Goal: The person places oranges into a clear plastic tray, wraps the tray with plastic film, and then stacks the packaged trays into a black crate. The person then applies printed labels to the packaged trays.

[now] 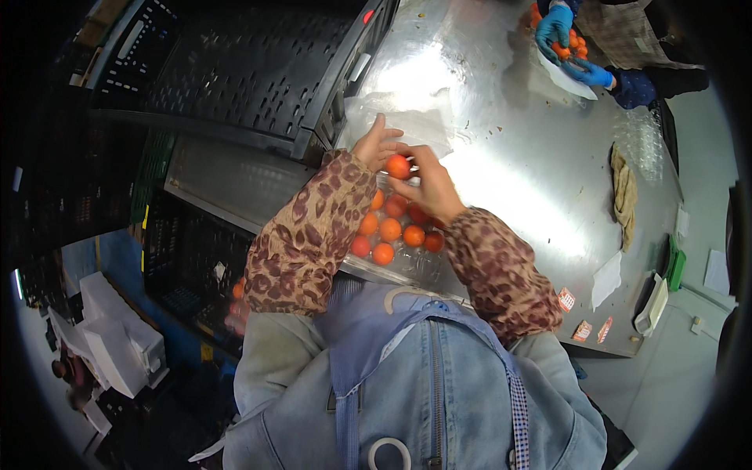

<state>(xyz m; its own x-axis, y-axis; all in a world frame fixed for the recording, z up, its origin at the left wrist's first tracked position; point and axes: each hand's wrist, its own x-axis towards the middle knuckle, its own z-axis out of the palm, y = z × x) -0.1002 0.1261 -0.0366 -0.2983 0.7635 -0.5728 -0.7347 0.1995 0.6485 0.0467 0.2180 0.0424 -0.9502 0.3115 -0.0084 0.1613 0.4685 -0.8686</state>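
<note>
My right hand (432,182) holds an orange-red round fruit (398,167) between thumb and fingers. My left hand (376,144) is just left of that fruit, its fingers spread and the palm turned towards it; I see nothing in its grasp. Below both hands, near the table's front edge, several orange and red round fruits (390,229) lie in loose rows on clear plastic. The right hand partly covers the upper ones. Beyond my hands a thin translucent sheet (411,126) lies on the metal table (499,176). Leopard-print sleeves cover both my forearms.
Black perforated crates (247,70) stand at the left. At the upper right a co-worker's blue-gloved hands (555,32) hold similar fruits. A tan cloth (623,197), bubble wrap (637,141), white paper (606,281) and a white foam tray (651,305) lie along the table's right side.
</note>
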